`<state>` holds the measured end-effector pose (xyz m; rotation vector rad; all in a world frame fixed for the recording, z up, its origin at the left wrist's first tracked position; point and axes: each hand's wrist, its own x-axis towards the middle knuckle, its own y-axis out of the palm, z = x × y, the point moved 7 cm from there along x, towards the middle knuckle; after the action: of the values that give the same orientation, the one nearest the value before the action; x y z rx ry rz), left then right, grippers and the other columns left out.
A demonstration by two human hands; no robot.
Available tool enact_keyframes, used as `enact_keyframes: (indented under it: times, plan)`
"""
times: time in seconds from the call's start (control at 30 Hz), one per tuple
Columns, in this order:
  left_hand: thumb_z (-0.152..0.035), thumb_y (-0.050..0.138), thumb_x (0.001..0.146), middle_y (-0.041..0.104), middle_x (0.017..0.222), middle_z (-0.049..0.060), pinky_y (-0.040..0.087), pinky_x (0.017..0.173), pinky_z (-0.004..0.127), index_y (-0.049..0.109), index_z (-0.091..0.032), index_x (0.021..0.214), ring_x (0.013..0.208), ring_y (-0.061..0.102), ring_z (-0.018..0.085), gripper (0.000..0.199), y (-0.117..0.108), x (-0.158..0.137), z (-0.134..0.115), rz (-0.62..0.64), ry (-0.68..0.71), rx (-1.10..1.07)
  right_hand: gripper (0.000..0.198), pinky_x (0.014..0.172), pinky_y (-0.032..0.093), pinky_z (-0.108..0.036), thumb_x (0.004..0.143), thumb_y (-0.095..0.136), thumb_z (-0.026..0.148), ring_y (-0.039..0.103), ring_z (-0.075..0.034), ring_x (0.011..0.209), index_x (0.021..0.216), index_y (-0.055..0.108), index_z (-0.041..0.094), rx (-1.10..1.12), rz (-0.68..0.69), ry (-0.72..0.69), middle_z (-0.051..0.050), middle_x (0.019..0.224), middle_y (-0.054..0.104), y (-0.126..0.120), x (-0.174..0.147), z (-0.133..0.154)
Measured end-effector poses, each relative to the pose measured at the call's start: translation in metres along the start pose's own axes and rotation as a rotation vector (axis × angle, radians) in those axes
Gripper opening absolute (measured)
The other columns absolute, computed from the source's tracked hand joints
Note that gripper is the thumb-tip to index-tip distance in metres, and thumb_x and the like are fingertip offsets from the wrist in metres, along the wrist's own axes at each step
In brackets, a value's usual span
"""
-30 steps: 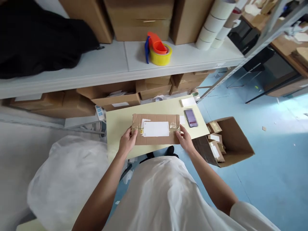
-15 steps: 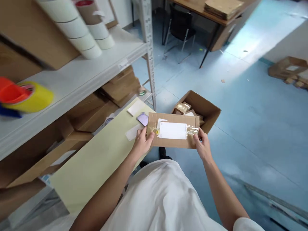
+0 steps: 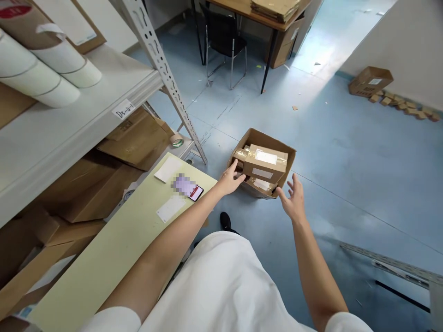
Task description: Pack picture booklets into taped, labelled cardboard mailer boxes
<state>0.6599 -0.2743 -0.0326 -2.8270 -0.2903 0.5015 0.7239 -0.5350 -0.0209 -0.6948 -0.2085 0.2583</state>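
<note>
A taped cardboard parcel (image 3: 266, 162) with white labels is at the mouth of a large open carton (image 3: 292, 159) on the floor, above other taped packages (image 3: 262, 184). My left hand (image 3: 231, 179) is at the carton's near left side, fingers spread, not gripping the parcel. Off to the carton's near right, my right hand (image 3: 293, 198) is open with nothing in it. A phone (image 3: 195, 192) lies on the pale yellow board (image 3: 138, 230) beside my left forearm, with white slips of paper (image 3: 170, 208) near it.
Left stands a metal shelf (image 3: 104, 99) with rolls of labels (image 3: 51, 83) above and cardboard boxes (image 3: 134, 143) below. A tape roll (image 3: 176, 140) sits near its post. Farther off are a chair (image 3: 224, 39), a wooden table (image 3: 238, 4) and a carton (image 3: 372, 82) by the wall.
Both hands have let go of the parcel, which now rests among the packages in the carton. My hands have drawn apart from it, and the view has shifted right.
</note>
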Motion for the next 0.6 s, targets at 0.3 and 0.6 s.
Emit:
enact_keyframes:
  times: [0.3,0.6]
  plan:
    - [-0.025,0.063,0.080,0.064,0.118,0.015,0.051,0.092,0.037,0.055,-0.013,0.124,0.101,0.066,0.021,0.046,-0.050,-0.132,0.079,-0.223,-0.162,-0.166,0.066,0.075,0.056,-0.040,0.087,0.048,0.045,0.068,-0.024,0.089,0.145,0.028,0.020,0.007,0.344,-0.182,-0.018,0.127,0.056,0.089,-0.024,0.074]
    - [-0.042,0.063,0.077,0.067,0.109,0.014,0.052,0.086,0.036,0.061,-0.015,0.113,0.096,0.065,0.022,0.045,-0.080,-0.390,0.183,-0.859,-0.315,-0.461,0.040,0.067,0.056,-0.035,0.092,0.041,0.033,0.068,-0.022,0.087,0.130,0.049,0.021,-0.166,0.916,-0.960,-0.010,0.106,0.066,0.222,-0.151,0.233]
